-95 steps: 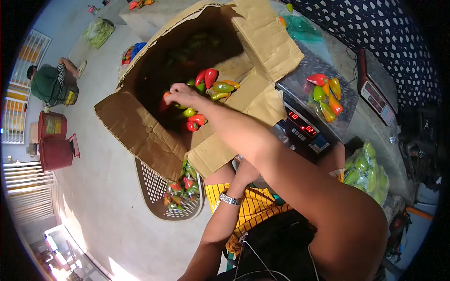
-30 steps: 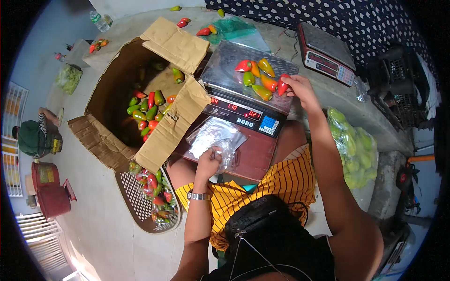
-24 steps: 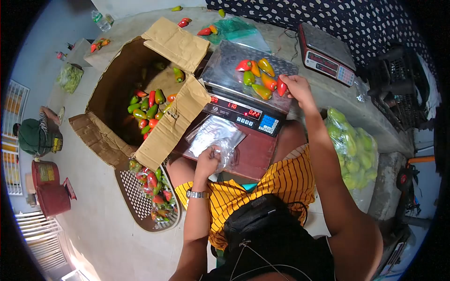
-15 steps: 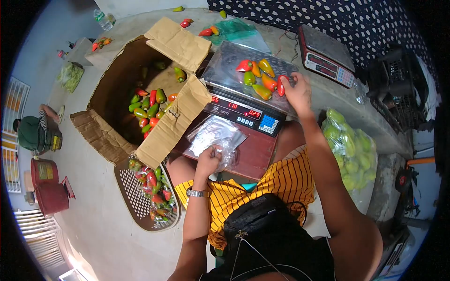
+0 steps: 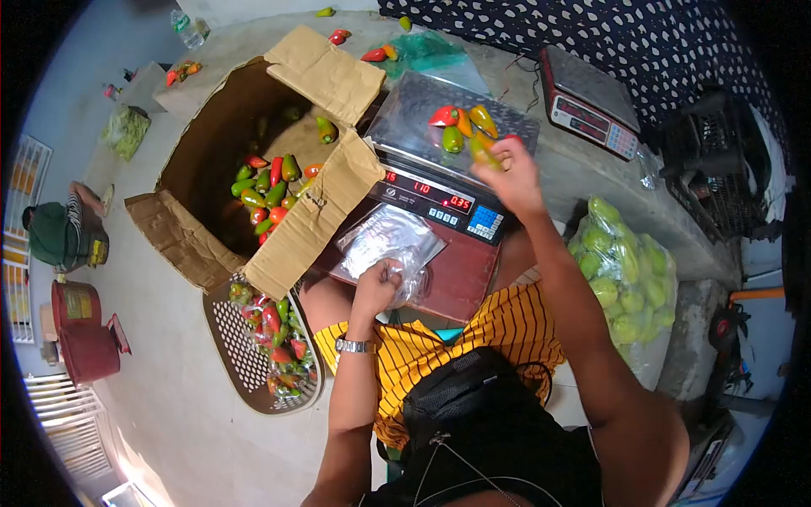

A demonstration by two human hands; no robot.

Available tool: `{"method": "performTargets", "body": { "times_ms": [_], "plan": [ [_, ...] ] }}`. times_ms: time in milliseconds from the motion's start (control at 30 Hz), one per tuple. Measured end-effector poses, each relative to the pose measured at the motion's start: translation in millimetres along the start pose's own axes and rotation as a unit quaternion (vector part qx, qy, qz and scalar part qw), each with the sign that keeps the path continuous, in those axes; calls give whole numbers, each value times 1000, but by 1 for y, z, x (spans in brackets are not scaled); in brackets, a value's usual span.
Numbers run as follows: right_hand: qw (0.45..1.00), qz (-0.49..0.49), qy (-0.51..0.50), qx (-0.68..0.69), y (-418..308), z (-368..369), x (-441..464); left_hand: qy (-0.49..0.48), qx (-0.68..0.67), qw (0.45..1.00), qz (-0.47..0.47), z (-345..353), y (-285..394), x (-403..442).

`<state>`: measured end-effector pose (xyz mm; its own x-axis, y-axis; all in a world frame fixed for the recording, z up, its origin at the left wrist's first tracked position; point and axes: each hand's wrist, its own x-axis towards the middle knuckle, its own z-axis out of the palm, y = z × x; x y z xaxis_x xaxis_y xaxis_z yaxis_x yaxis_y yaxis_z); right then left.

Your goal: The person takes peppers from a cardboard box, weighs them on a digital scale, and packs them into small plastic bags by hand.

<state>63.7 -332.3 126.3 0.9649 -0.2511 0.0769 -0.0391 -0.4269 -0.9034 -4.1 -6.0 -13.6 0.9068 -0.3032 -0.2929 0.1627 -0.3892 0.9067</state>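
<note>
Clutching peppers (image 5: 484,152) over the scale (image 5: 410,114), my right hand (image 5: 514,176) could drop one through a loose grip. My left hand (image 5: 377,289) pinches a bag (image 5: 410,280); tugging might tear it.

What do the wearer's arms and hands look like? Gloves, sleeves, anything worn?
Left hand and right hand: no gloves. No sleeves on either arm. Silver metal link band at the left wrist; watch or bracelet, can't tell. No band visible at the right.

Fisheye edges curve into black. Sunlight streaks the floor (image 5: 173,363) at lower left. The box (image 5: 203,139) is dark inside, the right hand (image 5: 513,176) blurred.
</note>
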Motion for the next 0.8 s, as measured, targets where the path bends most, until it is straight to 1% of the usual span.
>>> {"method": "performTargets", "body": {
  "times_ms": [67, 100, 133, 200, 233, 300, 333, 433, 500, 533, 633, 667, 700, 733, 800],
  "plan": [
    [984, -19, -18, 175, 2, -18, -15, 1, -19, 1000, -1, 3, -8, 3],
    [964, -28, -24, 263, 3, -25, -21, 1, -26, 1000, -1, 5, -13, 5],
    [927, 35, -13, 373, 9, -25, -22, -4, -25, 1000, -6, 4, -11, 5],
    [919, 42, -44, 389, 21, -33, -27, -14, -23, 1000, -14, 3, -7, 5],
    [915, 45, -61, 396, 17, -35, -28, -10, -21, 1000, 0, 4, -11, 7],
    [934, 80, -35, 346, 8, -40, -25, 0, -17, 999, 29, 8, -20, 9],
    [942, 98, -22, 321, 0, -43, -24, 1, -20, 999, 27, 8, -18, 8],
    [938, 131, 17, 321, -8, -47, -19, 1, -23, 1000, 15, 5, -9, 6],
    [945, 119, 45, 300, -7, -45, -15, 1, -15, 1000, -7, 3, -4, 4],
    [948, 115, 60, 289, -4, -45, -14, 1, -8, 1000, -1, 2, -3, 3],
    [957, 103, 26, 269, 26, -54, -7, 0, 11, 1000, 10, 1, 2, 2],
    [990, 72, 51, 107, 9, -50, -9, 0, 16, 1000, 9, 0, 6, 1],
    [995, 39, 75, -58, -8, -46, -11, 0, 21, 1000, 8, 0, 8, 0],
    [970, 6, 96, -221, -22, -39, -12, 0, 18, 1000, 9, 0, 7, 1],
    [943, -52, 87, -317, -20, -30, -2, -2, 11, 1000, 12, 1, 4, 2]
  ]
}}
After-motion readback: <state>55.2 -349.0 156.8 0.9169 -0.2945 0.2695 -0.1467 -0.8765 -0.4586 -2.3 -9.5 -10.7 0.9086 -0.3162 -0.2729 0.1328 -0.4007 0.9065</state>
